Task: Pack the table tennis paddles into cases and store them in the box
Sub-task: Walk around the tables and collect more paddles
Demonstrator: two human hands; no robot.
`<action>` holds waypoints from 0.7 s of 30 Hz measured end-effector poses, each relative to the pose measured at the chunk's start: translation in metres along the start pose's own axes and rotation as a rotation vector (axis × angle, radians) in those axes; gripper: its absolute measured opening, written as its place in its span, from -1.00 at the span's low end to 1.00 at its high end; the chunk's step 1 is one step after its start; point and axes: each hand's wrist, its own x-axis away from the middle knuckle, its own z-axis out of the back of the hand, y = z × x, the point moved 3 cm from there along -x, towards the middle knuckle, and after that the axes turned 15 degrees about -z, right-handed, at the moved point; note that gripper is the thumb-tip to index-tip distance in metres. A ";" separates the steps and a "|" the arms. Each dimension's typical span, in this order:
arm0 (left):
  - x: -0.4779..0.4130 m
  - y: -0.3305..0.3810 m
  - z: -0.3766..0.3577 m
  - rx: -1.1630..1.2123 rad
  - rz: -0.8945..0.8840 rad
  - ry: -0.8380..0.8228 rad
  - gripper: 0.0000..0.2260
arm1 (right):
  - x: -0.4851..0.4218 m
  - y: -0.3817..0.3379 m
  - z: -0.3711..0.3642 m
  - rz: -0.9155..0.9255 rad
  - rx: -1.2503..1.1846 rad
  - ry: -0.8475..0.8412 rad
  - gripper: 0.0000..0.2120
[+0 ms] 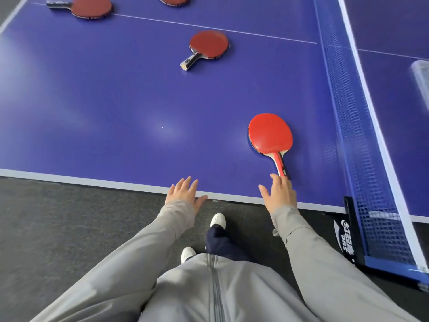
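Left hand (184, 192) out in front, grey sleeve (162, 228) stretched forward, palm down over the white near edge of the blue table (104, 101); fingers straight and fanned, gripping nothing; whether it touches the top, can't tell. Across to the right hand (279, 194), further in over the table, palm down as well, thumb splayed to the left; its fingers are straight and loose, their tips at the butt of the nearest paddle (270, 134) and covering the very end of the handle; nothing curled round it, no grasp.

Now the paddles, all lying flat and bare on the table, red rubber up; far-left paddle (91, 7) up at the back, dark handle pointing left, lying across the white centre line; cropped paddle (173, 0) at the top edge, only a sliver of blade showing; middle paddle (209, 45) just this side of the centre line, dark handle angled down-left, a little blurred; the nearest paddle is bright red, pale wood at the neck, red handle with a black band, handle pointing toward the person, near the blue net (348, 112) on the right.
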 end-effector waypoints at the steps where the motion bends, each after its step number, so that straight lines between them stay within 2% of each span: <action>1: -0.009 0.001 0.004 0.001 0.008 0.001 -0.41 | -0.012 0.002 0.005 -0.029 -0.021 0.024 -0.51; 4: -0.033 0.003 0.014 -0.003 0.041 0.016 -0.41 | -0.047 0.008 0.014 -0.103 -0.053 0.057 -0.51; 10: -0.066 -0.003 0.027 0.001 0.085 0.018 -0.42 | -0.088 0.018 0.005 -0.240 -0.051 -0.029 -0.42; 14: -0.083 -0.016 0.041 0.001 0.118 0.024 -0.42 | -0.098 0.017 -0.004 -0.262 -0.090 -0.037 -0.54; 21: -0.139 -0.056 0.089 0.122 0.100 0.145 -0.48 | -0.102 0.008 -0.004 -0.357 -0.412 -0.004 -0.70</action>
